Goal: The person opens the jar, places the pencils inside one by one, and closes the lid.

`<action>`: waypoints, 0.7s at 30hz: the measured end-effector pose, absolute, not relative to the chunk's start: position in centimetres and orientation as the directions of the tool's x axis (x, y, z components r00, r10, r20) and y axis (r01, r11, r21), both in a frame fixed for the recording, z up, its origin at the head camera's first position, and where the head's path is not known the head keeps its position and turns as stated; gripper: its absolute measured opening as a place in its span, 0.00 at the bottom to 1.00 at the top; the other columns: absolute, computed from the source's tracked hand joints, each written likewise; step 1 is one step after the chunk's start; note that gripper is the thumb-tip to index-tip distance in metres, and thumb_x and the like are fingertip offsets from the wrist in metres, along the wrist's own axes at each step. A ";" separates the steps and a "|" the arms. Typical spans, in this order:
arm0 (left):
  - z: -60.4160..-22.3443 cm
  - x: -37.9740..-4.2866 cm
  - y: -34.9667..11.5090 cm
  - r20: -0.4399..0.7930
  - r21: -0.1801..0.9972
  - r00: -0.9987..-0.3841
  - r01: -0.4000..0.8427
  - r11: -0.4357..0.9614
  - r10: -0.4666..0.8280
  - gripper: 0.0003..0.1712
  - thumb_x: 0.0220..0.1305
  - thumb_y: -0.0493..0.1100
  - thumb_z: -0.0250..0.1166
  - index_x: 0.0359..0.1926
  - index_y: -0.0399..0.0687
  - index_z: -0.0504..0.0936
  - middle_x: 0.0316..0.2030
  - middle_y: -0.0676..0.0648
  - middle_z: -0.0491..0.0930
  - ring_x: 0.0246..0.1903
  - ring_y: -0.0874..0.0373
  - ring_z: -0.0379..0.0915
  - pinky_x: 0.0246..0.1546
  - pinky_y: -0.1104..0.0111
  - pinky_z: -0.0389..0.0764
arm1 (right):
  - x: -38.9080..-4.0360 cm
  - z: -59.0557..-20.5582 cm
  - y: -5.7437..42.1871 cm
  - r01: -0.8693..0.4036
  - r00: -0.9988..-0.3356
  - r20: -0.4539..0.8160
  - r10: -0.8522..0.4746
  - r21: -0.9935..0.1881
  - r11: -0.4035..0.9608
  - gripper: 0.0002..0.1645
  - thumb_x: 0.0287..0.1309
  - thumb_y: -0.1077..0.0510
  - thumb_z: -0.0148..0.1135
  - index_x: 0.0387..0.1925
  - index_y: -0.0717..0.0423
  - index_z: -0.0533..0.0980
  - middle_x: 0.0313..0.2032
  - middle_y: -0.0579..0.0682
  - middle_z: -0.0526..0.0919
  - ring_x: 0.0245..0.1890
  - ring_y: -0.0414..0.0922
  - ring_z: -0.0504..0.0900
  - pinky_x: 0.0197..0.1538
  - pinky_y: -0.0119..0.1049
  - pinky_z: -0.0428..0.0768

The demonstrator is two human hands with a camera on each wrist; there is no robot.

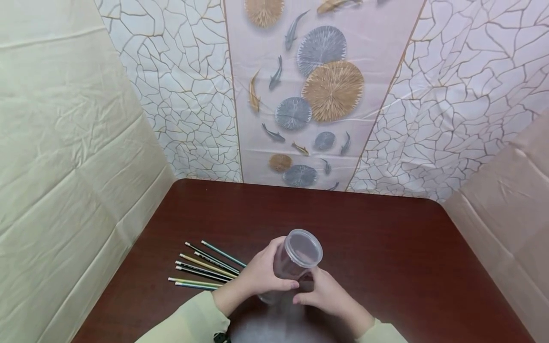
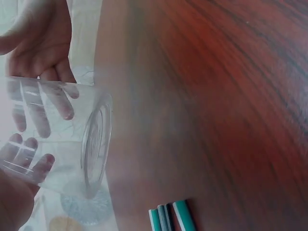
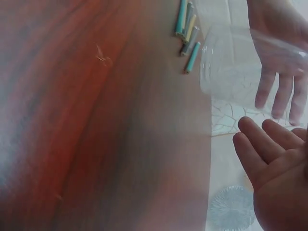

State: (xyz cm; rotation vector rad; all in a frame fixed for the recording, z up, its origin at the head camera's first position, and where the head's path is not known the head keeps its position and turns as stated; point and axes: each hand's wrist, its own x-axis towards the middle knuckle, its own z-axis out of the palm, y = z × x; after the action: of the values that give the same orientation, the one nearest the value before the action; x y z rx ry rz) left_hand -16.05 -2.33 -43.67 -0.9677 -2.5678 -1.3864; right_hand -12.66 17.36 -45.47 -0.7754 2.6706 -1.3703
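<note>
A clear plastic jar (image 1: 303, 248), tall and round with a thick rim, is held tilted over the near middle of the table. My left hand (image 1: 261, 271) grips its left side, thumb across the front. Through the clear wall its fingers show in the left wrist view, and the jar's round base (image 2: 98, 144) stands off the table there. On the right side, my right hand (image 1: 330, 293) is close to the jar, thumb spread and fingers loosely extended. In the right wrist view those fingers (image 3: 260, 144) lie beside the jar; whether they touch it, I cannot tell.
Several pencils (image 1: 206, 265) in dark, yellow and teal lie fanned on the dark wooden table (image 1: 386, 238), left of the jar and partly hidden by my left arm. Patterned cloth (image 1: 291, 85) hangs behind the table, with plain cloth along both sides.
</note>
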 end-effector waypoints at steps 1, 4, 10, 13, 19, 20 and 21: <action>-43.5 -16.0 -2.4 0.340 0.725 -0.800 0.558 0.404 0.495 0.53 0.31 0.63 0.70 0.60 0.61 0.54 0.51 0.56 0.67 0.47 0.63 0.65 0.46 0.65 0.68 | -12.6 -44.9 17.3 -0.406 -0.876 0.184 -0.445 -0.780 0.477 0.45 0.32 0.44 0.69 0.53 0.49 0.60 0.40 0.40 0.76 0.42 0.40 0.75 0.45 0.36 0.72; -43.4 -16.1 -2.6 0.339 0.703 -0.801 0.564 0.432 0.494 0.53 0.31 0.65 0.68 0.60 0.63 0.53 0.51 0.57 0.66 0.47 0.64 0.65 0.45 0.65 0.69 | -12.4 -43.3 17.4 -0.412 -0.873 0.211 -0.440 -0.801 0.434 0.46 0.32 0.50 0.70 0.55 0.57 0.59 0.44 0.49 0.76 0.42 0.43 0.75 0.45 0.40 0.73; -43.5 -16.3 -2.8 0.345 0.660 -0.789 0.589 0.466 0.508 0.54 0.31 0.67 0.66 0.61 0.61 0.53 0.53 0.56 0.64 0.48 0.64 0.64 0.45 0.65 0.69 | -12.9 -43.9 18.5 -0.430 -0.864 0.248 -0.438 -0.815 0.387 0.52 0.33 0.52 0.69 0.60 0.57 0.52 0.48 0.53 0.73 0.43 0.47 0.76 0.44 0.43 0.73; -43.4 -16.3 -2.8 0.340 0.638 -0.789 0.594 0.491 0.513 0.54 0.31 0.69 0.65 0.61 0.60 0.53 0.53 0.55 0.64 0.49 0.64 0.64 0.46 0.65 0.68 | -13.1 -44.3 19.1 -0.426 -0.876 0.257 -0.407 -0.808 0.407 0.54 0.33 0.49 0.69 0.62 0.50 0.50 0.50 0.50 0.72 0.44 0.42 0.75 0.44 0.40 0.73; -43.1 -16.3 -2.8 0.326 0.556 -0.784 0.611 0.563 0.528 0.55 0.31 0.72 0.62 0.61 0.58 0.54 0.52 0.54 0.66 0.48 0.63 0.64 0.44 0.65 0.70 | -12.8 -42.6 19.4 -0.455 -0.873 0.300 -0.385 -0.786 0.419 0.57 0.33 0.55 0.70 0.64 0.51 0.47 0.54 0.56 0.67 0.46 0.43 0.73 0.45 0.39 0.72; -43.1 -16.4 -2.8 0.323 0.535 -0.783 0.614 0.581 0.531 0.55 0.31 0.73 0.61 0.61 0.58 0.55 0.51 0.55 0.66 0.48 0.63 0.64 0.44 0.65 0.70 | -12.7 -42.1 19.4 -0.457 -0.872 0.303 -0.384 -0.783 0.421 0.57 0.33 0.57 0.70 0.64 0.53 0.47 0.54 0.57 0.67 0.46 0.43 0.73 0.45 0.39 0.72; -43.0 -16.4 -2.8 0.321 0.510 -0.781 0.619 0.597 0.536 0.55 0.31 0.74 0.61 0.61 0.57 0.55 0.50 0.55 0.67 0.47 0.63 0.64 0.43 0.65 0.70 | -12.6 -41.6 19.3 -0.455 -0.874 0.301 -0.381 -0.782 0.426 0.57 0.34 0.57 0.70 0.64 0.55 0.47 0.54 0.58 0.67 0.46 0.44 0.73 0.44 0.38 0.72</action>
State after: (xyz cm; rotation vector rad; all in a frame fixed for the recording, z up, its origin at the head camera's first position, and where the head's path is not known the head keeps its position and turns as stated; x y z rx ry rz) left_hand -16.43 -2.78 -43.04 -0.9764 -2.6860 -0.9357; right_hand -12.56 19.31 -41.63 -0.7987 2.7179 -1.5303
